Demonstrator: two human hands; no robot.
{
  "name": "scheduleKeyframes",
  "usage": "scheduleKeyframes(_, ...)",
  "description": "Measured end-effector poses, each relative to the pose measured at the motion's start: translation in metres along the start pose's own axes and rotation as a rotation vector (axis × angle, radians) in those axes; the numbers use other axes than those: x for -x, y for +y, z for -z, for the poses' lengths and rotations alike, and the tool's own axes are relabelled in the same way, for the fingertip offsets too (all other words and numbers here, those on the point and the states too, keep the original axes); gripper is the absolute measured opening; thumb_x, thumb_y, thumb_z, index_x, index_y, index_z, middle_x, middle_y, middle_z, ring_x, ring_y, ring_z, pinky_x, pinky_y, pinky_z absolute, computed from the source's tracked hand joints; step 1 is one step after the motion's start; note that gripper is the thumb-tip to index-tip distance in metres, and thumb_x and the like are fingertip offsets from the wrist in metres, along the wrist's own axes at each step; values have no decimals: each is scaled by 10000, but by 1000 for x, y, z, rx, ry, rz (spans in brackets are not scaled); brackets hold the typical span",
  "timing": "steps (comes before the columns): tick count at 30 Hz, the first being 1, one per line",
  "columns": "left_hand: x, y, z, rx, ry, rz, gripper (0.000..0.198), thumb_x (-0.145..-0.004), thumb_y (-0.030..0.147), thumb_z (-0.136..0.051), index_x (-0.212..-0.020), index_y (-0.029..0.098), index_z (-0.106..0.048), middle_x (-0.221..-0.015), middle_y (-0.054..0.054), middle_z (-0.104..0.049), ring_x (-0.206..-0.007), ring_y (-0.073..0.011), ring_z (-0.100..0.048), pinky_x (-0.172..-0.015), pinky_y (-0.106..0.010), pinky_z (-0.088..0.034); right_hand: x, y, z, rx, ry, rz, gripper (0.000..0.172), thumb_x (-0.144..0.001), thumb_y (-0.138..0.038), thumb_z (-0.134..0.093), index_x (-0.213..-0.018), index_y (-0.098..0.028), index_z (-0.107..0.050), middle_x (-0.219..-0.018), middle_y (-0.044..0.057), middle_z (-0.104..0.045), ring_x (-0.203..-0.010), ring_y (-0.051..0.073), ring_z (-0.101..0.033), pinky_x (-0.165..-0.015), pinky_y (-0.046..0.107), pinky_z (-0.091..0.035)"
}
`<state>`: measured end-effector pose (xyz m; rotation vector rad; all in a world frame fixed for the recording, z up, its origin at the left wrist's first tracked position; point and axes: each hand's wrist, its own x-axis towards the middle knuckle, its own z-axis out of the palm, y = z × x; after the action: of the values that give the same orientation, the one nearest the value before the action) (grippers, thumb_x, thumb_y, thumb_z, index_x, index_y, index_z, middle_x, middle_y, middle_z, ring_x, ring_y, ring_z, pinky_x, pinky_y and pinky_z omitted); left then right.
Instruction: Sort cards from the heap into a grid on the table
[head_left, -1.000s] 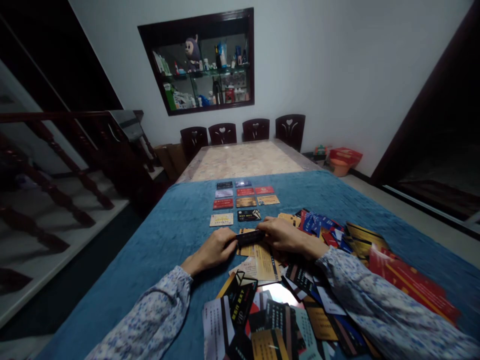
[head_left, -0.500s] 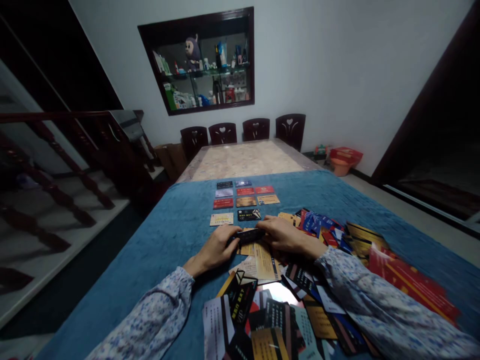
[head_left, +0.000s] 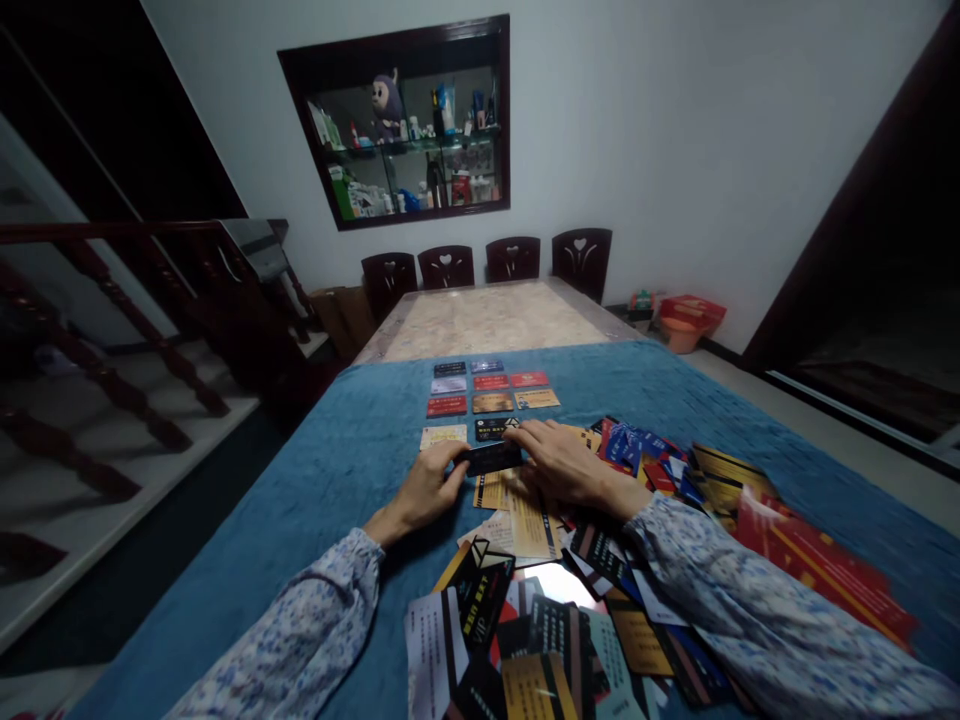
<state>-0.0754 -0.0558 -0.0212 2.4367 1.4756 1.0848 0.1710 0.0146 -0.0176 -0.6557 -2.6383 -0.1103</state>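
While the blue cloth [head_left: 315,470] carries a loose heap of cards [head_left: 534,685], I have the left hand [head_left: 427,487] and right hand [head_left: 564,467] pinching opposite ends of a black card [head_left: 491,459], between them at the heap's far edge. I judge it light, stiff and slick, best gripped by its short edges.

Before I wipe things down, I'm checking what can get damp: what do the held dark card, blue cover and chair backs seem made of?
Dark card: probably smooth plastic; it looks flat and stiff between left hand and right hand.
Blue cover: matte, probably plush fabric, with soft wrinkles and mottled shading.
Chair backs: likely wood, from dark colour and cut-outs; dimness leaves finish open.
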Motion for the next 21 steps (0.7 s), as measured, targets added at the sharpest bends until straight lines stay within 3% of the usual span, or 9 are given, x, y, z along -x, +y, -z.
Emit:
scheduleKeyframes(6,-2,-1,2,-3,16,-2,182,-890,162,-528,-1023,156,-653,-951,-79,-729,-857,-192,-674,-847,-358,-558,2,1,-2,58,134,96,378,-919,-239,-544,-1273,-112,-508,-1117,168,-593,-987,262,-533,-812,372,-420)
scheduleKeyframes(15,-3,1,2,11,2,-2,189,-882,140,-524,-1016,172,-654,-968,-67,-725,-886,-189,-669,-859,-354,-555,1,-5,1,110,226,103,279,-946,-174,-443,-1194,-141,-566,-1149,170,-565,-988,262,-517,-810,399,-470)
scheduleKeyframes(21,-5,2,0,20,56,-26,302,-889,138,-519,-1175,188,-603,-1046,-70,-712,-894,-179,-667,-870,-351,-557,2,-5,4,163,263,119,332,-920,-145,-445,-1227,-122,-571,-1132,168,-581,-1017,268,-517,-837,409,-490)
